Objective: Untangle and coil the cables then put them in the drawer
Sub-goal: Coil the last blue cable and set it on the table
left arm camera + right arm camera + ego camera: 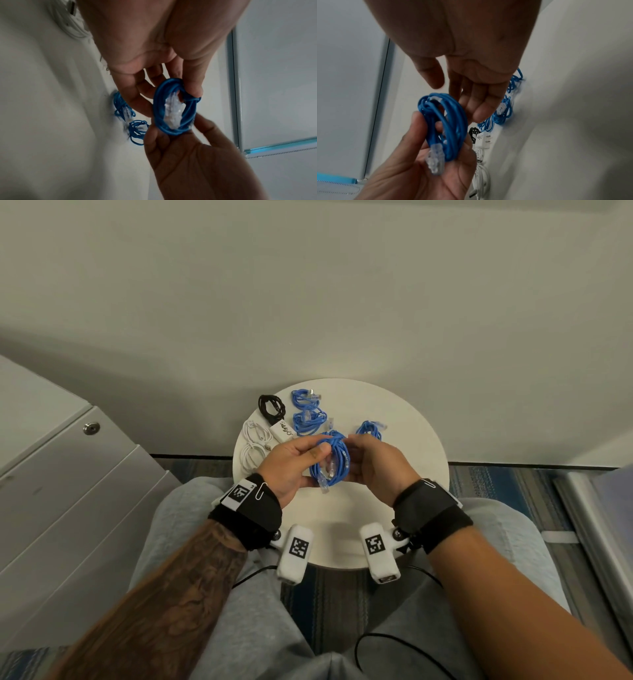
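Note:
I hold a coiled blue network cable [331,459] above the round white table [394,405]. My left hand [313,453] grips it, with the thumb over the loops and the coil [447,121] lying across the fingers and palm. Two clear plugs [435,159] stick out at the coil's near end. My right hand [352,455] is at the coil's other side. Its fingers [474,106] lie straight against the loops and its thumb stands off them. The left wrist view shows the coil [159,108] between both hands.
On the table's far part lie other blue cable bundles [308,419] [370,430], a black cable [272,405], a white cable [253,448] and a white adapter [282,430]. A grey drawer cabinet [68,474] with a lock [91,428] stands to the left, its drawers closed.

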Demonstrator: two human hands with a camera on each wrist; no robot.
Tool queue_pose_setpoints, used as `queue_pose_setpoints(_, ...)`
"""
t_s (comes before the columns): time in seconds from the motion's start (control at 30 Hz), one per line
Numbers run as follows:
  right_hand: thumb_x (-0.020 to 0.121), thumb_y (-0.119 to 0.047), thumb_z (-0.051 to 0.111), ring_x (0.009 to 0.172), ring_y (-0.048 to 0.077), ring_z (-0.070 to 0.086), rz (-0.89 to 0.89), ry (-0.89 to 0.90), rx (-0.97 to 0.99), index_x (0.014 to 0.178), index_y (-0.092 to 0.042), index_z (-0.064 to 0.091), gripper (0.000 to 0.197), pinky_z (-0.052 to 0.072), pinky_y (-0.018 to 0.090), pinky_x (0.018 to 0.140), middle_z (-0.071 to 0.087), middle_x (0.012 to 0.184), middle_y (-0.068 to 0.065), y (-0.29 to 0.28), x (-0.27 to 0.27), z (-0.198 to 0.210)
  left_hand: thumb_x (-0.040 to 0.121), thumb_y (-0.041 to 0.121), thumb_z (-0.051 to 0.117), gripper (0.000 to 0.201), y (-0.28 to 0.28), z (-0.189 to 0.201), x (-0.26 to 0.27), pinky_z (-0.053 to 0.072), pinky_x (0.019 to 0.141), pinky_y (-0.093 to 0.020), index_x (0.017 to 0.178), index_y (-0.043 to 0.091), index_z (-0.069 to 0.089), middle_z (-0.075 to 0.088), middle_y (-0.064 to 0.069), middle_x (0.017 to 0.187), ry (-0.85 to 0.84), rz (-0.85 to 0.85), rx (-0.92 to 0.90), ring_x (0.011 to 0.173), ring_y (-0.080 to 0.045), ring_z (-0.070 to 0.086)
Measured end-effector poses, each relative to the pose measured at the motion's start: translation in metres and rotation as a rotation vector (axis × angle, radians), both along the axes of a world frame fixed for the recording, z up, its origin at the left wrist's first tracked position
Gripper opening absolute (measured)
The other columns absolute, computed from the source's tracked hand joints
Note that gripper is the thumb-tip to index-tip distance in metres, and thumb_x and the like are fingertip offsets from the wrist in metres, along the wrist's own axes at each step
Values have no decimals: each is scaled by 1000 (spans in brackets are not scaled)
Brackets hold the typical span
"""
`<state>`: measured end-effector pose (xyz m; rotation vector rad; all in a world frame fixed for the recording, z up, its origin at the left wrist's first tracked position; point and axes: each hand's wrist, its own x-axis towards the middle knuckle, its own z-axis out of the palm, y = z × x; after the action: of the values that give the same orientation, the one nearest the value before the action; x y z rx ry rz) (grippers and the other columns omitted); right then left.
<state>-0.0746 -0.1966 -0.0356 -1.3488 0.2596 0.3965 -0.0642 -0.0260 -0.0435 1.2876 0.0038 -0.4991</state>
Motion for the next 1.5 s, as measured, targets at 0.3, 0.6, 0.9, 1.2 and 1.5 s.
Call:
queue_pose_setpoints(0.3, 83, -40, 73, 92, 13, 65, 201, -83, -255, 103, -11, 67, 36, 51, 35, 87, 73, 100, 7, 0, -7, -5, 95, 10, 59, 28, -1, -6, 1, 59, 78, -45, 123, 9, 64, 73, -8, 106, -30, 89, 54, 96, -21, 69)
queue_pose_setpoints(0.6, 84, -16, 57, 61, 17, 53, 200, 40, -209, 87, -7, 57, 10, 42, 29, 54, 51, 77, 13, 6, -8, 3, 97, 9, 56, 34, 1, -9, 7, 56, 73, -22, 129, 20, 61, 66, 6, 102, -423, -16, 466, 86, -9, 63)
queue_pose_setpoints(0.9, 91, -25, 70, 66, 12, 55, 235, -30, -281, 90, -10, 61, 18, 48, 25, 59, 58, 75, 3, 5, -5, -1, 95, 23, 60, 22, 7, -17, 11, 54, 78, -37, 117, 20, 64, 66, -5, 92, -590, 25, 666, 78, -18, 60)
queue_pose_setpoints(1.2, 95, -12, 66, 67, 13, 62, 139, -121, -182, 109, -13, 64, 15, 58, 33, 75, 65, 78, 7, 13, -15, -2, 99, 23, 56, 15, 27, -12, 1, 56, 50, -29, 102, 12, 65, 56, -2, 71, -432, 59, 557, 62, -13, 56)
queue_pose_setpoints(1.5, 80, -26, 78, 81, 27, 69, 68, -16, -819, 89, -12, 64, 22, 59, 43, 81, 74, 89, 12, 5, -2, -46, 92, 35, 64, 32, 45, -31, 5, 51, 82, -35, 120, 22, 56, 62, 1, 104, -318, 52, 767, 80, -17, 59)
